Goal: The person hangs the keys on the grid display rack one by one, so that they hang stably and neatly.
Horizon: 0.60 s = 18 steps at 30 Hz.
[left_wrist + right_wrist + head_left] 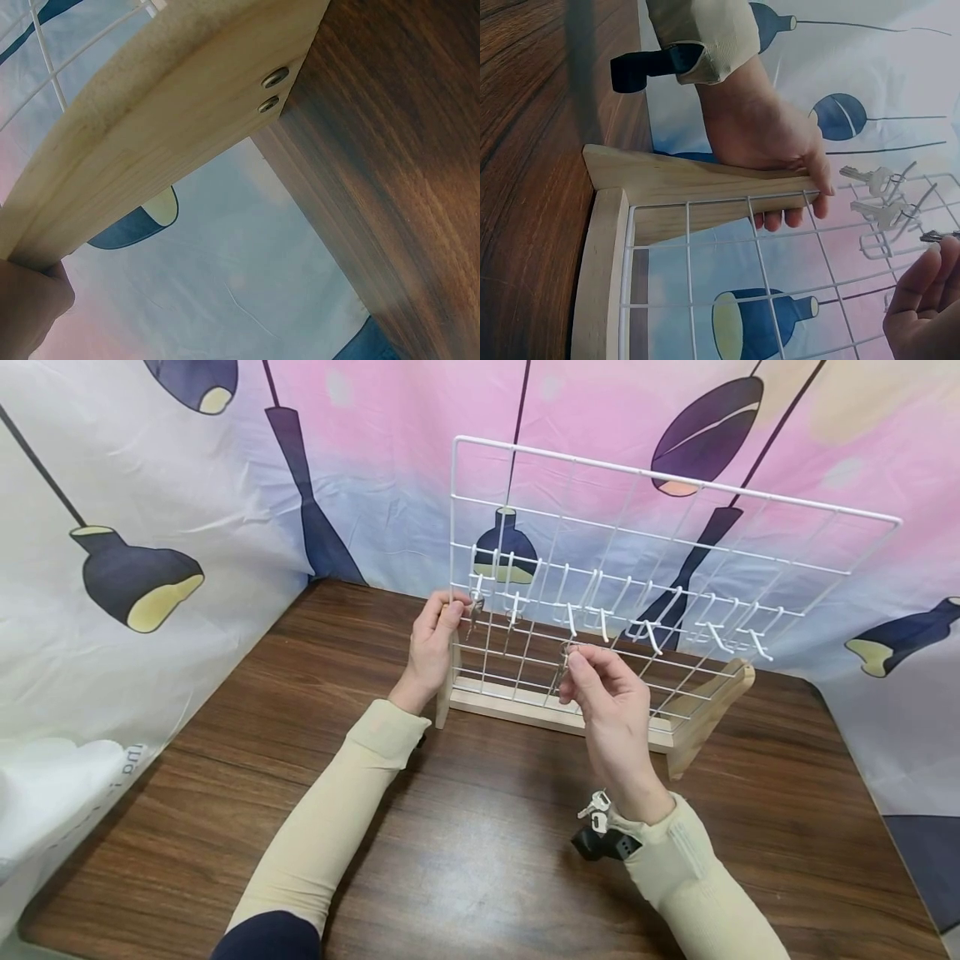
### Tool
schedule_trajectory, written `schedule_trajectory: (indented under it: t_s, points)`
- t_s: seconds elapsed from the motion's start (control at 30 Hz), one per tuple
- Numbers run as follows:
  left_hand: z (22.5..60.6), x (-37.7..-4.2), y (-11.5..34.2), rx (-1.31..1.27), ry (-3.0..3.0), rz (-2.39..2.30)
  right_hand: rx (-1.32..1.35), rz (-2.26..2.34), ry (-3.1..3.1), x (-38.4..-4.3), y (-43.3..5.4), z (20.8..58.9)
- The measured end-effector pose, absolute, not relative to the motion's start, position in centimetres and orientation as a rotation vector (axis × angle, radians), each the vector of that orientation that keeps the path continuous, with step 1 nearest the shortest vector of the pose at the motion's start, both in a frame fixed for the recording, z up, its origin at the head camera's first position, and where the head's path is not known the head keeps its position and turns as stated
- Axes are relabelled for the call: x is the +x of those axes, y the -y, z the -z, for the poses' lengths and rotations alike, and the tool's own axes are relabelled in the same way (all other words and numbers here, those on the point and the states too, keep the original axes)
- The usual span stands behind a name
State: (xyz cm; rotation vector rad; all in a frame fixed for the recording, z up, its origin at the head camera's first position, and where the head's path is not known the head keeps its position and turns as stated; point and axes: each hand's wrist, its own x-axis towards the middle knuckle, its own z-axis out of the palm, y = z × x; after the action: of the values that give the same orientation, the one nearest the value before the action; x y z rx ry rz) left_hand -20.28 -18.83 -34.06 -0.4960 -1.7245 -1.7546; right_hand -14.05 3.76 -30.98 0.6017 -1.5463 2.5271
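My left hand (pixel 431 643) grips the top of the wooden side support (pixel 445 693) of a white wire grid rack (pixel 637 471); in the right wrist view its fingers curl around the wood. My right hand (pixel 611 710) pinches a small key ring (pixel 568 649) with keys just below a white hook (pixel 572 620). In the right wrist view, a dark key (pixel 931 236) shows at the right fingertips. Other keys (pixel 476 610) hang from the hook nearest my left hand, with more on the second hook (pixel 514 607).
Several bare white hooks (pixel 652 635) continue along the grid to the right. Loose silver keys (pixel 598 811) show beside my right wrist, over the brown wooden table (pixel 480 860). A printed cloth (pixel 375 468) hangs behind, and a white plastic package (pixel 63 793) sits at the left edge.
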Motion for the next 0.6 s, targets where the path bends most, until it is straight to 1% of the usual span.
schedule_trajectory:
  t_s: [0.6]
  points:
    - [34.15, -20.41, 18.84, -0.509, 1.703, 1.77, 0.519, -2.663, 1.489, -14.28, -3.72, 30.46]
